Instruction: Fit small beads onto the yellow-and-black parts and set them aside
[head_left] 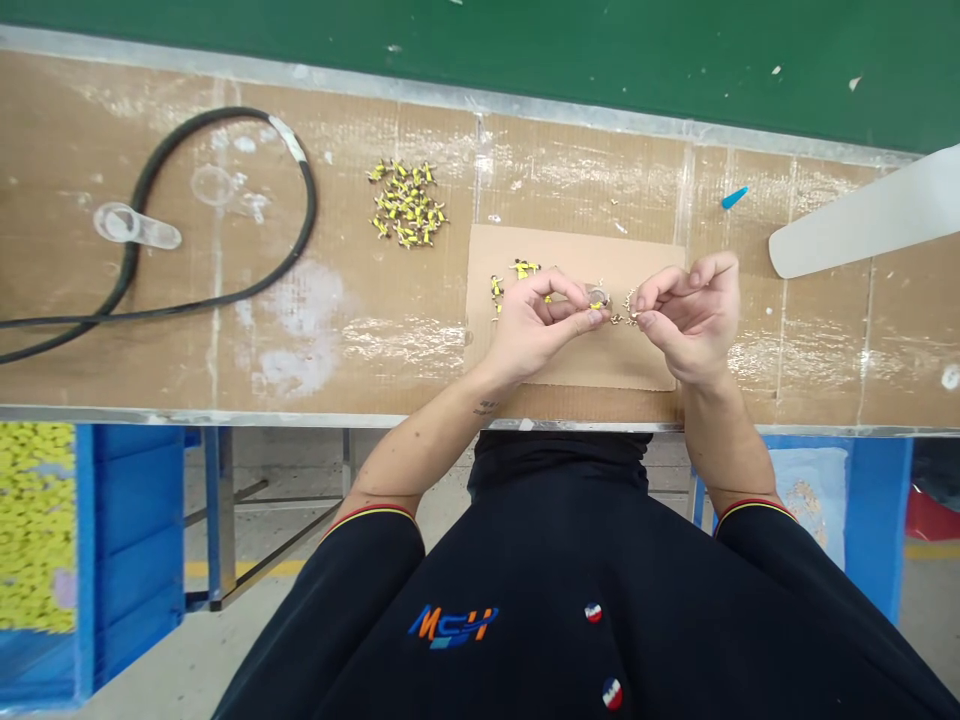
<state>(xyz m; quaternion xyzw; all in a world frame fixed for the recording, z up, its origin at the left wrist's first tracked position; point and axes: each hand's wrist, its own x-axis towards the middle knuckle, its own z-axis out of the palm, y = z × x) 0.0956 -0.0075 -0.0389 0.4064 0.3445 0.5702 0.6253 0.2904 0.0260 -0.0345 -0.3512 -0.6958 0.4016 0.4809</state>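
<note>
My left hand (551, 318) pinches a small yellow-and-dark figure (596, 305) between thumb and fingertips; a round greyish spot shows right behind it. Just to the right, my right hand (690, 315) has thumb and forefinger pressed together on something too small to make out. Below both hands lies a cardboard sheet (600, 365). Tiny pale pieces (616, 319) are scattered on it between the hands, partly covered by the right fingers. By the left knuckles lie several yellow-and-dark figures (525, 268), some hidden by that hand.
A pile of similar figures (409, 205) lies left of the sheet. Farther left are a looped black cable (307, 200) and a clear plastic piece (139, 225). To the right are a blue cap (735, 197) and a white bottle-like object (862, 215). Blue crates (135, 560) stand below the table edge.
</note>
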